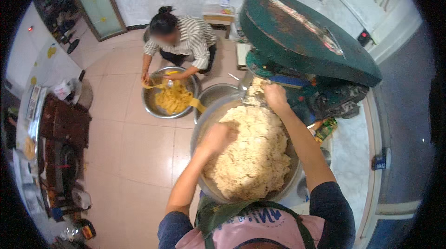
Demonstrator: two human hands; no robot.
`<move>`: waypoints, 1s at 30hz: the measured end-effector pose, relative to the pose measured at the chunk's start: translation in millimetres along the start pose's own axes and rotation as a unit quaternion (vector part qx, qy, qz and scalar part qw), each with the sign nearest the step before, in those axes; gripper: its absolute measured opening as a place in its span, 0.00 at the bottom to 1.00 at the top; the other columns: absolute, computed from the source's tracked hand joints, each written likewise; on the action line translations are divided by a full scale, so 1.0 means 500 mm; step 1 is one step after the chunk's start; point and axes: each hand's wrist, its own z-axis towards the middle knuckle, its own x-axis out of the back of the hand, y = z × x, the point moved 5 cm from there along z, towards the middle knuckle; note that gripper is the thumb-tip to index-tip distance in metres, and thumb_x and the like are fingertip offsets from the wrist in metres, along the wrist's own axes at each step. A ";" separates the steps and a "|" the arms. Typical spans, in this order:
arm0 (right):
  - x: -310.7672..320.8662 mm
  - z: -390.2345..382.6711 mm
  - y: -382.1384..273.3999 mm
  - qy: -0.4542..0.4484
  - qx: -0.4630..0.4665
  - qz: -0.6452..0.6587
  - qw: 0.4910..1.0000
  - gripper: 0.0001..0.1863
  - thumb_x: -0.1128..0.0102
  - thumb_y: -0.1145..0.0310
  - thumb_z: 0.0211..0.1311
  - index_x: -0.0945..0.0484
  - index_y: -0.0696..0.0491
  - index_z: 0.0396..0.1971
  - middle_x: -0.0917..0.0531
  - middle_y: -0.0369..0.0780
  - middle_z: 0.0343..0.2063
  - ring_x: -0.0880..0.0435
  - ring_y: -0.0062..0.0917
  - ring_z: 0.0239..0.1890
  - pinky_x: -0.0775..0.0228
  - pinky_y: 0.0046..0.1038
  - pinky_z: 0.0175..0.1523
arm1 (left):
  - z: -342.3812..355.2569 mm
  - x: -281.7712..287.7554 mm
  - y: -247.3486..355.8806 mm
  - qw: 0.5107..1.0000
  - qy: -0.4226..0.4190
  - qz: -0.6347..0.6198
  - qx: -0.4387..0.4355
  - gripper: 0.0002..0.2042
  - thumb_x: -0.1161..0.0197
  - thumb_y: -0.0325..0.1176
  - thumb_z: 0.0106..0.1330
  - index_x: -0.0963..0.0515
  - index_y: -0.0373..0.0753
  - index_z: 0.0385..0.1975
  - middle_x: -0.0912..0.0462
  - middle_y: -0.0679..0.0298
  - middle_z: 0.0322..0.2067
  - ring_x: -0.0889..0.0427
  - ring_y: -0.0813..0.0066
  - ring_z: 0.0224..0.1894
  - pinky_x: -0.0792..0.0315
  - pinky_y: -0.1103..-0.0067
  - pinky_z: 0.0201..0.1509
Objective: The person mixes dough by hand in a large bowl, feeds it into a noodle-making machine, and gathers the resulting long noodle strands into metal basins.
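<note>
A wide metal bowl (199, 130) in front of me holds a large mound of pale, crumbly dough (253, 156). Against the mound's left side is my left hand (217, 138), smeared by motion, so its fingers cannot be read. My right hand (276, 97) reaches beyond the bowl to the feed opening of a big green machine (306, 40). Its fingers curl down on a lump of dough (256, 92) in that opening, and the fingertips are partly hidden.
At the far left a person in a striped shirt (195, 40) crouches, both hands at a metal basin (147, 105) of yellow dough strips (174, 99). Another metal bowl (216, 92) stands beside it. A brown cabinet (65, 119) lines the left side; pink tiles (139, 142) cover the floor.
</note>
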 end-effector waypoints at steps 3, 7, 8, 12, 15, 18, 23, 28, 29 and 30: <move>0.023 0.004 0.011 0.028 0.033 0.002 0.999 0.06 0.43 0.71 0.52 0.20 0.55 0.28 0.21 0.46 0.18 0.18 0.40 0.24 0.25 0.39 0.30 | 0.040 0.060 -0.051 0.992 0.125 0.010 -0.004 0.16 0.40 0.34 0.59 0.24 0.36 0.46 0.19 0.48 0.29 0.18 0.54 0.34 0.26 0.66 0.40; 0.156 -0.068 -0.074 -0.016 0.021 0.113 0.993 0.10 0.48 0.70 0.59 0.17 0.49 0.35 0.18 0.50 0.23 0.17 0.35 0.26 0.24 0.40 0.34 | 0.059 0.147 -0.051 0.979 0.189 0.009 0.078 0.17 0.38 0.28 0.57 0.27 0.33 0.47 0.18 0.49 0.28 0.18 0.56 0.31 0.25 0.69 0.37; 0.087 -0.049 -0.051 -0.025 -0.018 0.091 0.995 0.09 0.48 0.69 0.59 0.17 0.50 0.33 0.19 0.50 0.22 0.17 0.37 0.25 0.24 0.41 0.33 | 0.074 0.144 -0.046 0.979 0.195 0.003 0.054 0.18 0.37 0.30 0.56 0.26 0.33 0.47 0.18 0.49 0.29 0.17 0.57 0.32 0.26 0.69 0.38; 0.043 0.006 -0.001 0.105 -0.008 0.122 0.987 0.08 0.46 0.70 0.58 0.18 0.56 0.29 0.21 0.50 0.18 0.18 0.39 0.23 0.24 0.39 0.29 | 0.127 0.067 -0.070 0.994 0.088 -0.060 0.006 0.22 0.34 0.35 0.53 0.26 0.32 0.47 0.19 0.48 0.27 0.18 0.58 0.33 0.26 0.69 0.40; -0.016 0.016 0.048 -0.029 -0.081 0.106 0.991 0.11 0.48 0.63 0.60 0.20 0.53 0.33 0.19 0.51 0.24 0.19 0.46 0.29 0.27 0.42 0.35 | 0.143 -0.001 -0.048 0.998 -0.060 0.010 -0.001 0.30 0.30 0.44 0.50 0.27 0.39 0.53 0.21 0.47 0.44 0.22 0.60 0.49 0.29 0.69 0.53; 0.029 -0.010 -0.028 0.013 -0.034 0.140 0.989 0.08 0.47 0.68 0.58 0.19 0.52 0.30 0.20 0.51 0.23 0.18 0.44 0.27 0.25 0.41 0.32 | 0.163 -0.095 -0.050 0.981 -0.151 0.118 0.021 0.50 0.26 0.54 0.40 0.45 0.49 0.66 0.52 0.49 0.67 0.57 0.48 0.69 0.56 0.60 0.71; -0.004 0.020 0.028 -0.016 -0.098 0.118 0.988 0.12 0.49 0.63 0.62 0.20 0.54 0.35 0.20 0.52 0.24 0.19 0.45 0.29 0.26 0.42 0.35 | 0.195 -0.208 -0.059 0.961 -0.103 0.256 0.020 0.52 0.23 0.48 0.33 0.44 0.55 0.64 0.48 0.54 0.65 0.53 0.47 0.67 0.50 0.50 0.65; 0.078 -0.027 0.029 0.032 -0.061 0.124 0.990 0.10 0.47 0.67 0.57 0.21 0.56 0.32 0.19 0.52 0.26 0.18 0.45 0.31 0.25 0.41 0.36 | 0.134 -0.216 -0.060 0.963 -0.039 0.262 0.055 0.31 0.28 0.44 0.43 0.28 0.48 0.51 0.30 0.61 0.53 0.35 0.57 0.57 0.36 0.60 0.55; 0.060 -0.031 0.041 0.016 -0.084 0.107 0.991 0.05 0.44 0.73 0.52 0.20 0.57 0.26 0.19 0.51 0.24 0.17 0.42 0.31 0.23 0.37 0.35 | 0.109 -0.234 -0.069 0.966 -0.008 0.252 0.053 0.29 0.30 0.42 0.46 0.27 0.47 0.51 0.29 0.60 0.53 0.33 0.57 0.55 0.35 0.61 0.55; 0.051 -0.024 0.026 0.005 -0.074 0.086 0.994 0.05 0.44 0.73 0.52 0.20 0.57 0.26 0.19 0.51 0.24 0.17 0.42 0.31 0.23 0.37 0.35 | 0.082 -0.234 -0.064 0.968 -0.013 0.244 0.057 0.27 0.31 0.41 0.46 0.27 0.47 0.50 0.28 0.59 0.51 0.31 0.57 0.54 0.34 0.62 0.54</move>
